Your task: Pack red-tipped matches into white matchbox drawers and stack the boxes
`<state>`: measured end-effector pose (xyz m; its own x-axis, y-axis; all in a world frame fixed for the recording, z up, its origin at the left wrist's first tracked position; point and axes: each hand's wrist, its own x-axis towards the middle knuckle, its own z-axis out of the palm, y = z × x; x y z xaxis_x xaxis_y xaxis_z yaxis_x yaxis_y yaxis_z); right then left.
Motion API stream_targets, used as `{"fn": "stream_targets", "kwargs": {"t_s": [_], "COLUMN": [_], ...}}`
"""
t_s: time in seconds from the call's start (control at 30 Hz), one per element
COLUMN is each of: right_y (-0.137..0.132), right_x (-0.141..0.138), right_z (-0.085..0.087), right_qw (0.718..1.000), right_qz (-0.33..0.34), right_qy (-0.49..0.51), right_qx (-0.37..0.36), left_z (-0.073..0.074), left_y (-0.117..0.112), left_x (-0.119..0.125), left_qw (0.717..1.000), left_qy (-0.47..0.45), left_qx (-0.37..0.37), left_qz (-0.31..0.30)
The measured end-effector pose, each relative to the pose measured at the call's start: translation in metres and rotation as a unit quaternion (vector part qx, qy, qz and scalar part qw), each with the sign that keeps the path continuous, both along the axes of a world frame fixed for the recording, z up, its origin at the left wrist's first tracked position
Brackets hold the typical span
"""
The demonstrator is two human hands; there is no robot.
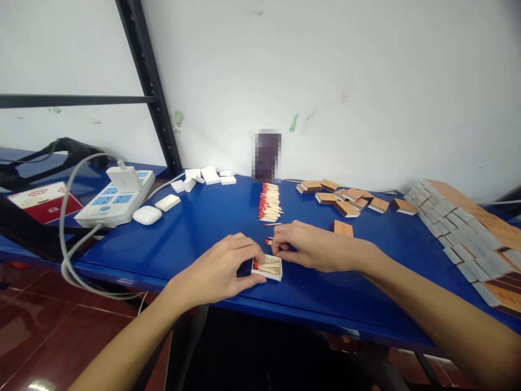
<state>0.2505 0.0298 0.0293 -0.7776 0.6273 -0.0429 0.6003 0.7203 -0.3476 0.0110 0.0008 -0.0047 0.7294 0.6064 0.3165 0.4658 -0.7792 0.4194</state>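
Note:
My left hand (228, 263) grips the left end of a small white matchbox tray (277, 277), thumb in front and fingers behind. Red-headed matches lie inside the tray. Right behind it, my right hand (299, 244) is closed, thumb and fingers together; what they may hold is hidden. A few match heads (267, 241) poke out to the left of those fingers, and I cannot tell whether they are gripped or lie on the table. One loose match (272, 224) lies just beyond. Farther back is a neat pile of matches (269, 202), heads to the left.
Orange matchbox covers (345, 208) lie scattered at the back right, one cover (342, 228) nearer my right wrist. Stacked matchboxes (459, 233) line the far right. White trays (210, 175), an earbud case (147, 215) and a power strip (118, 201) with cables are on the left.

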Motion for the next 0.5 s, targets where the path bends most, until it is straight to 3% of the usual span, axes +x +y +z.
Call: {"fn": "stream_targets", "kwargs": {"t_s": [0.2, 0.33, 0.5], "right_y": [0.005, 0.010, 0.008], "right_x": [0.019, 0.017, 0.013], "right_z": [0.011, 0.008, 0.005], "right_qw": [0.991, 0.980, 0.963], "right_qz": [-0.110, -0.139, -0.188], "right_qy": [0.078, 0.145, 0.181], "right_qx": [0.015, 0.006, -0.065], "left_z": [0.000, 0.002, 0.001], "left_y": [-0.002, -0.003, -0.002], "left_x": [-0.001, 0.000, 0.000], "left_qw": [1.000, 1.000, 1.000], "left_qy": [0.006, 0.014, 0.014], "left_qx": [-0.004, 0.008, 0.009], "left_qz": [0.002, 0.003, 0.007]}}
